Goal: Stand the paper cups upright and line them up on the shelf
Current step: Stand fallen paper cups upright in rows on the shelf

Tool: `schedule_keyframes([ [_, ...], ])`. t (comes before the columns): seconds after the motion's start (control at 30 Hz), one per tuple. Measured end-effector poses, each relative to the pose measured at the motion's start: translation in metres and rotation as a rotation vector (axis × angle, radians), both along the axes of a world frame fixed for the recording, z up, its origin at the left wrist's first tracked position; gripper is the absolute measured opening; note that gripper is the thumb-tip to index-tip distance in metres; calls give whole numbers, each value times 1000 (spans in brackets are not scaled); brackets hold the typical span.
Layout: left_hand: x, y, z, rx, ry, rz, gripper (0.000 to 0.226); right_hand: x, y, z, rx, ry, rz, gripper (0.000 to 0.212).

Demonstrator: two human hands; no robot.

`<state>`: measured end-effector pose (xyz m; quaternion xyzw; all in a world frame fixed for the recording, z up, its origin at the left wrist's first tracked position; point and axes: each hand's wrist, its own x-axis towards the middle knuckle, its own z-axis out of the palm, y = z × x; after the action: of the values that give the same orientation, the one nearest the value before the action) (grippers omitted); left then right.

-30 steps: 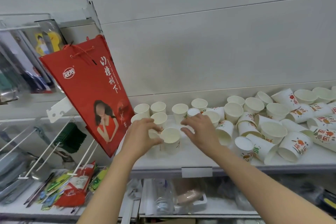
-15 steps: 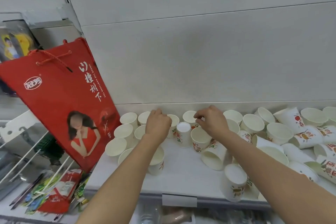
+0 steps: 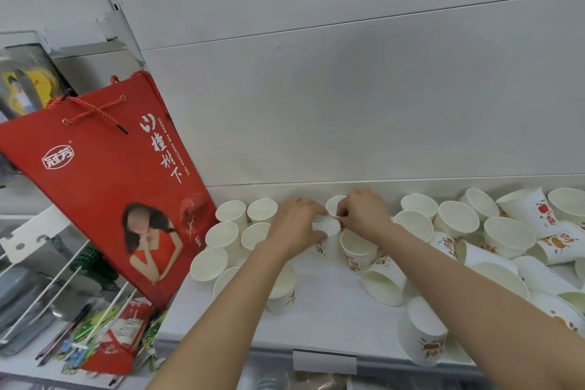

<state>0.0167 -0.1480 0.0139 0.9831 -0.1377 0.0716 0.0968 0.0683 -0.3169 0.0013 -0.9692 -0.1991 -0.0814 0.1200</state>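
Note:
Many white paper cups lie on the white shelf (image 3: 332,320). Several stand upright in rows at the left (image 3: 223,236). An upside-down cup (image 3: 327,242) stands in the middle; my left hand (image 3: 294,225) grips its base from the left. My right hand (image 3: 364,215) is just to its right, its fingers curled on the rim of an upright back-row cup (image 3: 335,202). Another upright cup (image 3: 357,247) stands below my right hand. Tipped cups (image 3: 384,282) are piled to the right. One more cup (image 3: 281,294) stands partly hidden under my left forearm.
A red paper gift bag (image 3: 110,187) hangs at an angle close to the shelf's left end. Left of it, wire hooks (image 3: 47,288) carry packaged goods. An upside-down cup (image 3: 424,332) sits near the front edge, by a price-tag holder (image 3: 324,361).
Both hands reached from the front cup to the back of the shelf. My left hand then shifted right onto the upside-down cup. The view moved closer.

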Motion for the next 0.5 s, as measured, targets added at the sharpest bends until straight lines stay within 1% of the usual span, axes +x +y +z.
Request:
schedule_keyframes([
  [0.07,0,-10,0,33,36,-32,53,0,6,-1,0,32,35,14],
  [0.17,2,-14,-4,108,64,-25,55,0,9,-6,21,59,53,12],
  [0.27,-1,-14,-6,105,86,-20,59,-3,3,-3,69,57,92,15],
  [0.37,-3,-15,-7,68,93,-38,63,-8,-7,2,192,-10,76,26],
  [0.5,-8,-7,-3,24,66,-57,70,-23,-22,5,386,-97,10,17],
])
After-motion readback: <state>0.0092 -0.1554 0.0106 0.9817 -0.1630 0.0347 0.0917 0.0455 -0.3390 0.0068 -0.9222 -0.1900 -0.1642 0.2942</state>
